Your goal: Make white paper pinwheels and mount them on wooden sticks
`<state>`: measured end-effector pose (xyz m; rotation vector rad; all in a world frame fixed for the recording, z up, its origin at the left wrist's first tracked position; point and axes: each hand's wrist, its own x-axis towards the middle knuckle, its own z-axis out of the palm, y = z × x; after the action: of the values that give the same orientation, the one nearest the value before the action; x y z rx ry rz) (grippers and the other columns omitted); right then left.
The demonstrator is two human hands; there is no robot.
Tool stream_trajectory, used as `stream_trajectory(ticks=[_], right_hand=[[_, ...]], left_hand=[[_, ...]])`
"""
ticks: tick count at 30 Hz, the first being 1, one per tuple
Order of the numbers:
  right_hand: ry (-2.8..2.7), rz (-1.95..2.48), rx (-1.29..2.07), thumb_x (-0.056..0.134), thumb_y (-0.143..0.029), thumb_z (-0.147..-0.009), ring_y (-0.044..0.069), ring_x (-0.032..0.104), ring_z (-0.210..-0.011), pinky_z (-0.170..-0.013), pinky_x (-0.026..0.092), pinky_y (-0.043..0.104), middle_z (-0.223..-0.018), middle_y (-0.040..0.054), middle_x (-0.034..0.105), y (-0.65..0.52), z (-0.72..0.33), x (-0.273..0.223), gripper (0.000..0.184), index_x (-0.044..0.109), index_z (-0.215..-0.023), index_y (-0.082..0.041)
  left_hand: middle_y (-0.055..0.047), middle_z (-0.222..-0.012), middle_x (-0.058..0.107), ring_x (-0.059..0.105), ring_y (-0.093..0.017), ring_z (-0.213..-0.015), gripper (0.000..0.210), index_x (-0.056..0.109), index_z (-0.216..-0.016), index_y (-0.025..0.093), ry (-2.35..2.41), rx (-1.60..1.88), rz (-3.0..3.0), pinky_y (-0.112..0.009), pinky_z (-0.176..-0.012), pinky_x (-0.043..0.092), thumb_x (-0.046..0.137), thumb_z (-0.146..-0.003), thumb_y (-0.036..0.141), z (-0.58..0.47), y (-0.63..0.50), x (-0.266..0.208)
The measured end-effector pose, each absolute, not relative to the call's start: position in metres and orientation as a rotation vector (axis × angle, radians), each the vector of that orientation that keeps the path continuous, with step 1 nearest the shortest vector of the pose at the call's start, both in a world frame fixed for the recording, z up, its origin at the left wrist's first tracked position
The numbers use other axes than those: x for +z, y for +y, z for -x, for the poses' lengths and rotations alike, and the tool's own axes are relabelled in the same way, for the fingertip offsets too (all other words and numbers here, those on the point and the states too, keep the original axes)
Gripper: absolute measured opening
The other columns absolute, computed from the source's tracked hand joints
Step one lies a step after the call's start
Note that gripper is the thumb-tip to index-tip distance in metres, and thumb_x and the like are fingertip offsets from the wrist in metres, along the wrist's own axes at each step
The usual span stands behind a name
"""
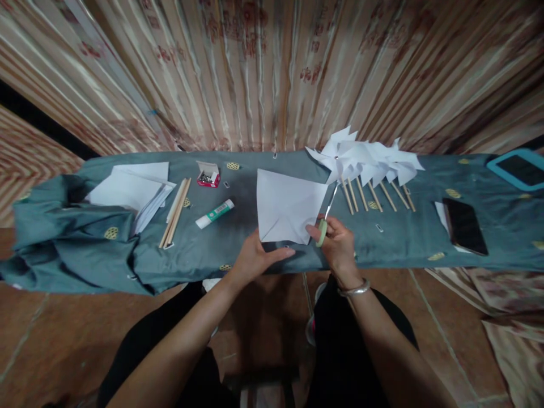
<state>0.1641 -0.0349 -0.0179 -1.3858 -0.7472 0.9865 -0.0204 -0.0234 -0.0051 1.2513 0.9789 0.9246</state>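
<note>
Left hand (254, 258): at the lower-left corner of a white sheet of paper (291, 201), thumb stretched out just below its bottom edge; the fingers are hidden, so how firmly it grips cannot be told.
Right hand (340, 243): closed around the green handles of a pair of scissors (322, 232), thumb over the sheet's lower-right edge, a silver bracelet (356, 289) at the wrist.
Sheet: mid-frame, creased near the bottom, the scissor blades pointing up along its right side; whether they touch it is unclear.
Pinwheels (369, 158): white paper on wooden sticks, overlapping in a row, upper right of center.
Supplies: a glue stick (215, 213), an open red box (208, 175) of small metal pieces, loose sticks (175, 214) and a stack of paper (127, 190), left of center on the cloth-covered tabletop (403, 249).
Electronics: a dark phone (466, 225) lying partly over white paper and a blue-framed tablet (521, 169), far right.
Backdrop: a patterned curtain (255, 73) across the top.
</note>
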Motion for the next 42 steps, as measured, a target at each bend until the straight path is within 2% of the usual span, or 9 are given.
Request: stream_trajectory(ticks=[5,11,15,19,26,33,42], right_hand=[[-0.720,1.331,1.106,0.090,-0.037,-0.045,0.014,0.062,-0.065,-0.065,0.051,0.028,-0.068,-0.0043,0.068,-0.033,-0.146,-0.016,0.051,0.066,-0.087,-0.021],[-0.819,1.351,1.203,0.089,-0.041,-0.051,0.013,0.058,-0.063,-0.064,0.049,0.027,-0.069,-0.0033,0.067,-0.035,-0.144,-0.013,0.047,0.066,-0.086,-0.020],[-0.923,1.340,1.296,0.082,-0.051,-0.064,0.012,0.057,-0.060,-0.057,0.046,0.025,-0.069,-0.0005,0.068,-0.044,-0.146,-0.009,0.045,0.067,-0.091,-0.018],[-1.100,1.252,1.489,0.070,-0.058,-0.077,0.014,0.061,-0.064,-0.052,0.043,0.023,-0.078,0.0052,0.072,-0.057,-0.148,-0.006,0.048,0.066,-0.102,-0.017],[-1.328,1.165,1.779,0.071,-0.061,-0.074,0.014,0.062,-0.064,-0.056,0.046,0.024,-0.075,0.0041,0.069,-0.072,-0.145,-0.003,0.053,0.065,-0.102,-0.015],[-1.385,1.237,1.791,0.069,-0.064,-0.074,0.012,0.060,-0.062,-0.057,0.048,0.025,-0.072,0.0025,0.067,-0.070,-0.139,0.004,0.055,0.065,-0.098,-0.015],[-1.335,1.241,1.814,0.073,-0.060,-0.073,0.011,0.061,-0.061,-0.055,0.048,0.023,-0.071,0.0021,0.068,-0.069,-0.137,0.002,0.050,0.067,-0.095,-0.015]], left_hand=[[-0.008,-0.099,0.076,0.067,-0.028,-0.106,0.042,0.068,-0.106,0.017,1.055,1.065,-1.176,-0.044,-0.100,0.048,0.075,-0.068,0.033,0.005,-0.025,-0.013],[-0.008,-0.093,0.076,0.069,-0.026,-0.090,0.034,0.070,-0.094,0.014,1.162,1.206,-1.077,-0.040,-0.088,0.053,0.073,-0.062,0.027,0.007,-0.012,-0.019],[-0.010,-0.095,0.075,0.068,-0.025,-0.086,0.036,0.071,-0.088,0.013,1.235,1.277,-1.024,-0.039,-0.085,0.054,0.079,-0.056,0.028,0.018,-0.001,-0.016],[-0.009,-0.097,0.075,0.068,-0.025,-0.090,0.043,0.070,-0.094,0.016,1.241,1.414,-0.952,-0.039,-0.087,0.053,0.083,-0.055,0.029,0.030,0.010,-0.008],[-0.010,-0.096,0.075,0.069,-0.025,-0.088,0.050,0.069,-0.102,0.013,1.196,1.498,-0.899,-0.038,-0.085,0.054,0.083,-0.055,0.025,0.037,0.017,0.000],[-0.008,-0.098,0.075,0.069,-0.025,-0.089,0.048,0.069,-0.103,0.019,1.175,1.470,-0.906,-0.038,-0.086,0.053,0.082,-0.057,0.024,0.029,0.014,-0.003],[-0.009,-0.099,0.074,0.067,-0.023,-0.090,0.050,0.067,-0.103,0.014,1.217,1.426,-0.954,-0.038,-0.088,0.051,0.081,-0.058,0.028,0.026,0.011,-0.006]])
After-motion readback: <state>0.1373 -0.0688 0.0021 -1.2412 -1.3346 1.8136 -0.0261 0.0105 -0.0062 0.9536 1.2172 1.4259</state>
